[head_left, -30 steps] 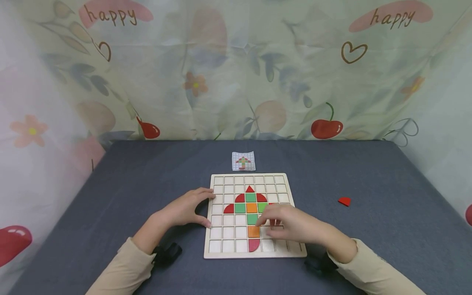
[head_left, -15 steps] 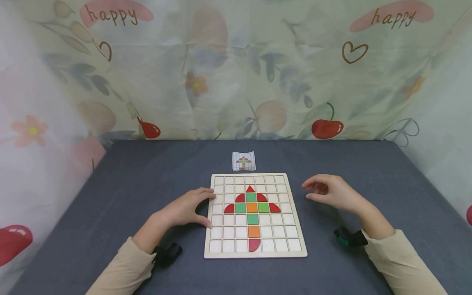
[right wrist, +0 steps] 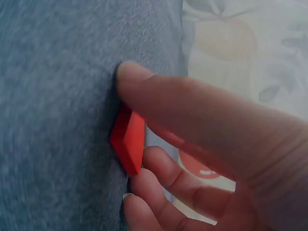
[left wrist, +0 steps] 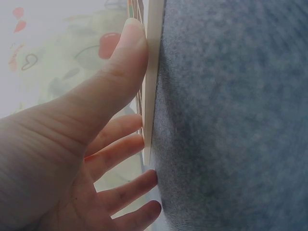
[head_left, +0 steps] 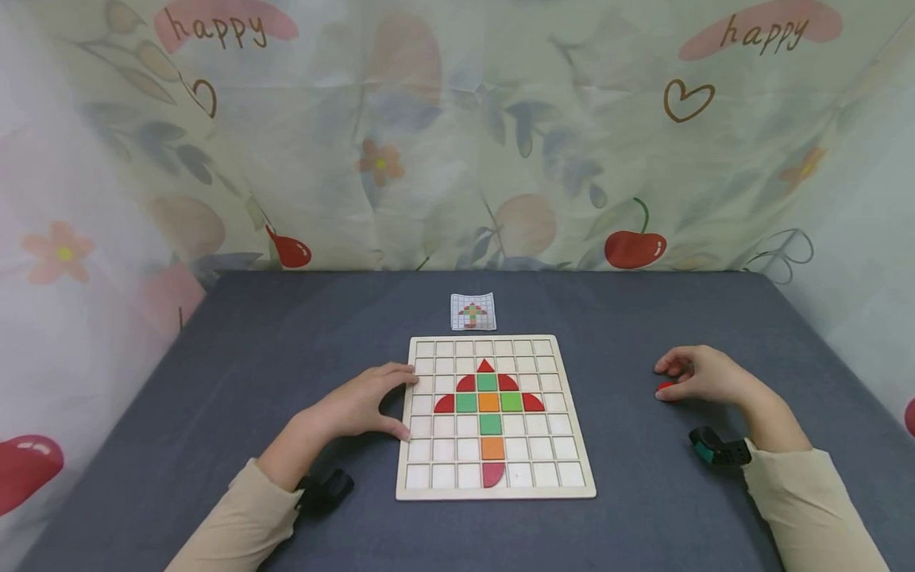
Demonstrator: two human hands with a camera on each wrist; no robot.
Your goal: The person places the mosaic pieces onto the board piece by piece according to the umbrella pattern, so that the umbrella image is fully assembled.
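A wooden grid board lies on the dark table, with red, green and orange pieces set in its squares in an arrow-like shape. My left hand rests at the board's left side; in the left wrist view the thumb lies along the pale edge and the other fingers are spread loosely. Well to the right of the board, my right hand is down at the tabletop. It pinches a red quarter-circle piece by its ends, between thumb and a fingertip.
Behind the board lies a small card printed with a similar coloured pattern on a grid. A patterned curtain hangs along the table's back edge. Dark bands sit on both wrists.
My right hand has left the board, moved right and come down on the red piece, which it now pinches. A red piece at the arrow's right side is uncovered. The left hand stays.
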